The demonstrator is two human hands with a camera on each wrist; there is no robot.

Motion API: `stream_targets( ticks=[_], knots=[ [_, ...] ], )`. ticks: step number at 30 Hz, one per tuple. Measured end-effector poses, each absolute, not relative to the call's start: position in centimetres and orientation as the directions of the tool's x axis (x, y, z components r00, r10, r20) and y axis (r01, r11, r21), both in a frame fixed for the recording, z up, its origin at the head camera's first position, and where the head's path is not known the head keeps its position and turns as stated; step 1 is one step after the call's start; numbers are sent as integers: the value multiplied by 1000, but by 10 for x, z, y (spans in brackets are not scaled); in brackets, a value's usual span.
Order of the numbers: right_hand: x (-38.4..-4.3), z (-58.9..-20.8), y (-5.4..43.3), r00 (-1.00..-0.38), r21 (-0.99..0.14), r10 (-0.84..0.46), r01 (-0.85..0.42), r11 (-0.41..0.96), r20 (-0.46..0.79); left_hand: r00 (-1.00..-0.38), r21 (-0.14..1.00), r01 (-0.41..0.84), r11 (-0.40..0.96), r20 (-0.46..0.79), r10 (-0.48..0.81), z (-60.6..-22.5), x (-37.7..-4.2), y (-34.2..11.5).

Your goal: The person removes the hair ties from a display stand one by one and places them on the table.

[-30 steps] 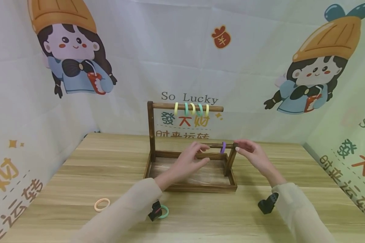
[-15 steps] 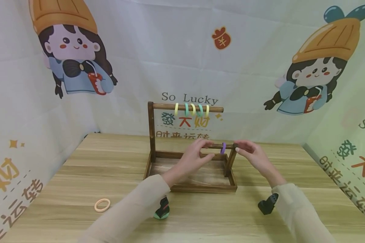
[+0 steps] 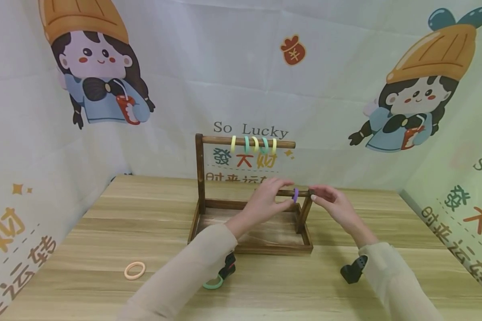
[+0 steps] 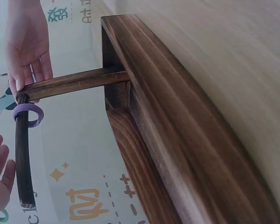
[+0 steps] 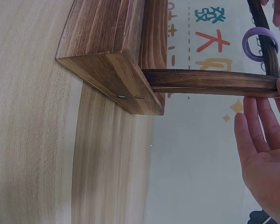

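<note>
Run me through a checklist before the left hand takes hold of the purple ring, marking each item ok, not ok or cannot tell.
1. Purple ring hangs around the lower bar: ok.
2. Right hand holds the top of the post, thumb and fingers on opposite sides: ok.
3. Firmness of that hold: cannot tell.
4. Left hand open beside the bar: ok.
5. Left hand touching the ring: not ok; both wrist views show a gap.
6. No other ring between the purple one and the bar's free end: ok, seen in the left wrist view.
</note>
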State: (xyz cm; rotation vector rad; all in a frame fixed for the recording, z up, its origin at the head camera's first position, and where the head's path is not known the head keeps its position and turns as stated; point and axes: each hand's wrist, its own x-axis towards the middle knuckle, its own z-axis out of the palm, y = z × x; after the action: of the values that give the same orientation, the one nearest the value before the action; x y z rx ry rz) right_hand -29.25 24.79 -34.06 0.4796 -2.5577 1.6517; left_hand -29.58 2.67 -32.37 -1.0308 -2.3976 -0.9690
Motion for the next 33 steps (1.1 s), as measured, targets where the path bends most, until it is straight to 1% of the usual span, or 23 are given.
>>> stream_targets(
  ticks=[4,9,13,19,23,33],
  knots=[
    [-292,-340,247,-949,-885,-230,-290,365,216,-684,404,725,557,516,516,-321,-300,30],
    [-291,-339,246,-951,-893,-232,-277,355,203,-734,409,679,610,401,548,-319,-304,33],
    [-291,-339,247,-950,-893,-235,-279,354,204,-753,415,658,629,342,562,-317,-307,34],
    [-292,-339,247,-947,-885,-240,-290,364,212,-740,385,671,634,296,604,-315,-312,37],
    [-291,-339,248,-945,-880,-240,-300,368,222,-731,345,682,645,282,622,-314,-314,40],
    [-292,-340,248,-946,-874,-235,-299,382,221,-746,220,665,713,231,625,-310,-314,46]
  ],
)
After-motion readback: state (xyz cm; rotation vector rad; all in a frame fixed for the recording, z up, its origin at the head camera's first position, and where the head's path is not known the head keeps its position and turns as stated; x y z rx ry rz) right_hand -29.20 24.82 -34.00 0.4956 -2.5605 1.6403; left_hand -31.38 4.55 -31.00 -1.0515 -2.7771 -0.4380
